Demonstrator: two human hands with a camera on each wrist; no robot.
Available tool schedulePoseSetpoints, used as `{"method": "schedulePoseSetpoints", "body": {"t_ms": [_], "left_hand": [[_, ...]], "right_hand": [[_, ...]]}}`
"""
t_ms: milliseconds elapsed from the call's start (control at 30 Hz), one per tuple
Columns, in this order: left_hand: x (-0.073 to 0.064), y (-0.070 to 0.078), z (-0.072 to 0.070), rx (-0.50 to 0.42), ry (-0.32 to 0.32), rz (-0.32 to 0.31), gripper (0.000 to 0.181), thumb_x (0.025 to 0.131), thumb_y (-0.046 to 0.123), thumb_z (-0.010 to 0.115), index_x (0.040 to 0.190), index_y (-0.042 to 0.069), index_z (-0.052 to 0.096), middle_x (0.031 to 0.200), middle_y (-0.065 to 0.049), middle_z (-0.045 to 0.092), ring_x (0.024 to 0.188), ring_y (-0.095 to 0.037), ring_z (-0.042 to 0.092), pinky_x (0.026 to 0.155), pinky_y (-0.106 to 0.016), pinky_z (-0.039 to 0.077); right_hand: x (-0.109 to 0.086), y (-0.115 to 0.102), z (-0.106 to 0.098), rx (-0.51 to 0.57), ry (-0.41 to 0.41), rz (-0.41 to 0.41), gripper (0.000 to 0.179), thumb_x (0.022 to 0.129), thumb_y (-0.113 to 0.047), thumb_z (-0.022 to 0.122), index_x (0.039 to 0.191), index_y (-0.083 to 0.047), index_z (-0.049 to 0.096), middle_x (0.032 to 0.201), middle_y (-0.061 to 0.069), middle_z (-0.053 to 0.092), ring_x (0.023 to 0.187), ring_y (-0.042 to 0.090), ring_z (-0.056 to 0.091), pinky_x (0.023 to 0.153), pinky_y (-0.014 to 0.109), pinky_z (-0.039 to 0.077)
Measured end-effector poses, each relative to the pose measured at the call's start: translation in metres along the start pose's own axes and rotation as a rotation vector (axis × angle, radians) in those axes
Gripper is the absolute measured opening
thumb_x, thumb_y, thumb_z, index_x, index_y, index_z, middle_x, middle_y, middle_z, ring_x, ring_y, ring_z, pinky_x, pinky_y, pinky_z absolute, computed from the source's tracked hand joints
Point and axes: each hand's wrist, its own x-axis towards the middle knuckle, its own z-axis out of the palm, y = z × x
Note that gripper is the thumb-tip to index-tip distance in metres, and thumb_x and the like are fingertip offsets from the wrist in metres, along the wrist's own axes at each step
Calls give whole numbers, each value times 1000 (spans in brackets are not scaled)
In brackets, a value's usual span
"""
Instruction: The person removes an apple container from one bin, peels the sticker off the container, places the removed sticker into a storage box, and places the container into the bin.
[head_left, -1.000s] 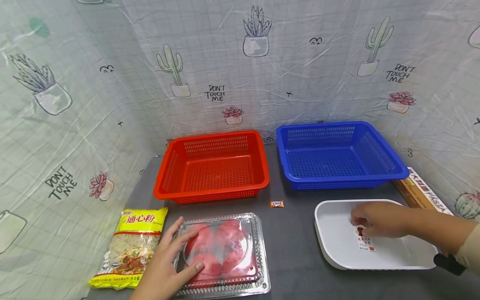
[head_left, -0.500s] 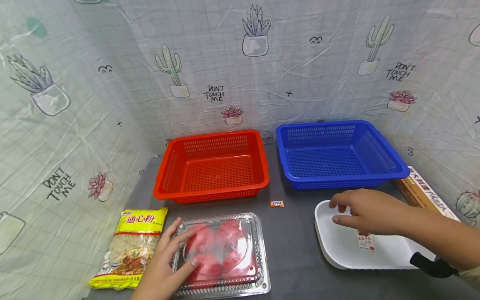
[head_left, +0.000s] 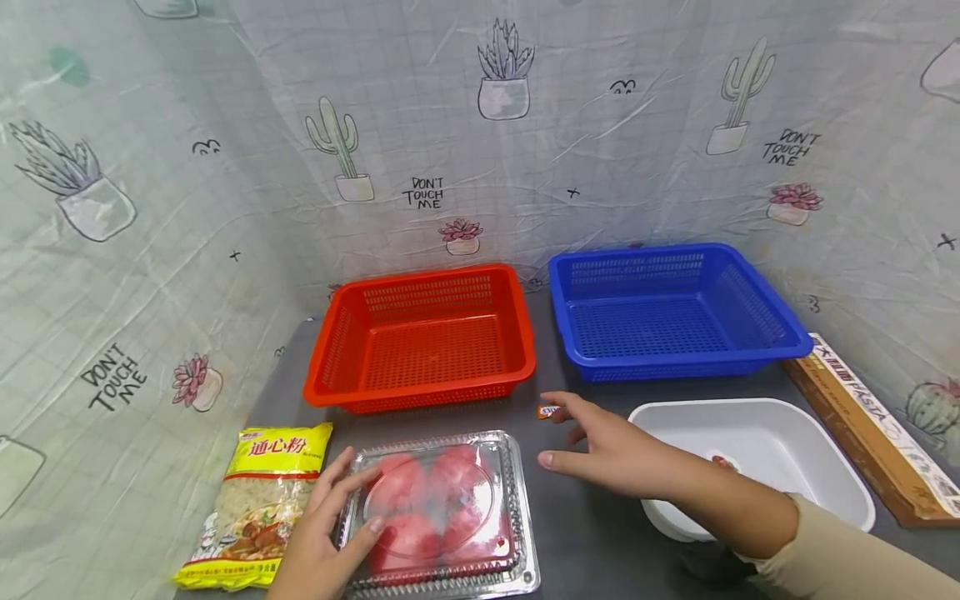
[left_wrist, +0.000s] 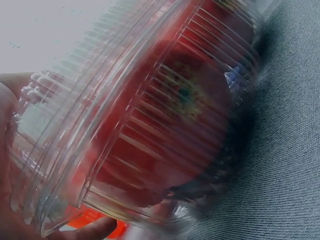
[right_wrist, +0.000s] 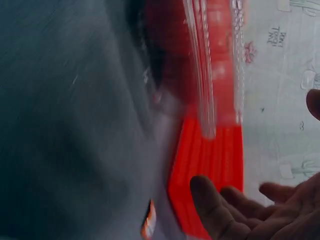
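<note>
My left hand (head_left: 326, 529) rests at the left side of a clear plastic clamshell box (head_left: 527, 533), fingers spread and thumb over the lid. Round red fruits (head_left: 461, 475) lie inside it; the left wrist view shows one fruit (left_wrist: 170, 120) close up through the ribbed wall. My right hand (head_left: 592, 450) is over the table between that box and a white tray (head_left: 810, 450), fingers extended and holding nothing. A small orange candy packet (head_left: 545, 412) lies just beyond its fingertips, partly hidden by them. The box's near wall faces the right wrist camera.
Behind stand a red basket (head_left: 420, 392) and a blue basket (head_left: 675, 368). A yellow bag of pasta (head_left: 273, 492) lies left of the box. At the right, a long pasta box (head_left: 870, 442) lies beside the white tray, which has a small label (head_left: 722, 461) inside.
My right hand has risen out of the white tray with nothing in it and moved left toward the clear box. The left hand stays at the box.
</note>
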Motion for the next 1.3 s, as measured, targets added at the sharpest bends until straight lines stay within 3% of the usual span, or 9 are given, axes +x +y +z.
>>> {"method": "schedulePoseSetpoints", "body": {"t_ms": [167, 367, 767, 900, 1033, 1167, 1300], "left_hand": [[0, -3, -2, -8, -10, -33, 51, 96, 26, 81, 144, 27, 65, 169, -11, 34, 151, -47, 31, 106, -81, 33], [0, 1, -4, -33, 7, -11, 51, 94, 22, 82, 143, 25, 66, 168, -12, 36, 151, -50, 31, 106, -81, 31], [1, 6, -5, -29, -10, -46, 52, 96, 25, 81, 144, 23, 65, 168, -16, 35, 152, -49, 31, 108, -80, 32], [1, 5, -6, -43, -29, -61, 49, 98, 25, 79, 145, 22, 64, 169, -15, 35, 153, -48, 30, 109, -79, 32], [3, 4, -10, -69, -47, -73, 49, 99, 25, 76, 146, 23, 63, 170, -14, 33, 151, -48, 33, 106, -79, 38], [10, 2, -15, -71, -37, -75, 48, 102, 23, 74, 148, 18, 61, 170, -10, 32, 148, -39, 39, 102, -59, 54], [19, 0, -21, -63, -16, -57, 49, 103, 20, 72, 150, 16, 59, 171, -9, 30, 150, -36, 37, 99, -28, 54]], "right_hand": [[19, -8, 24, 127, 23, 30, 80, 96, -48, 77, 162, -23, 39, 153, 16, 53, 127, 39, 62, 98, 59, 55], [33, -9, 49, 228, 42, 51, 85, 96, -47, 77, 164, -18, 35, 154, 20, 49, 126, 37, 61, 95, 53, 56], [39, 2, 85, 396, 112, 110, 93, 94, -43, 78, 163, 0, 32, 151, 25, 50, 110, 29, 59, 80, 39, 54], [38, 3, 92, 448, 117, 115, 88, 96, -42, 77, 157, 8, 40, 137, 21, 61, 104, 23, 62, 76, 36, 56], [35, 4, 96, 432, 126, 87, 70, 96, -40, 77, 145, 5, 56, 123, 12, 68, 105, 21, 63, 88, 37, 55], [34, 6, 97, 413, 130, 76, 60, 95, -40, 78, 137, 1, 63, 120, 9, 68, 106, 19, 62, 93, 37, 54], [33, 9, 99, 416, 131, 84, 59, 95, -39, 79, 136, 0, 62, 118, 9, 68, 105, 19, 62, 91, 37, 54]]}}
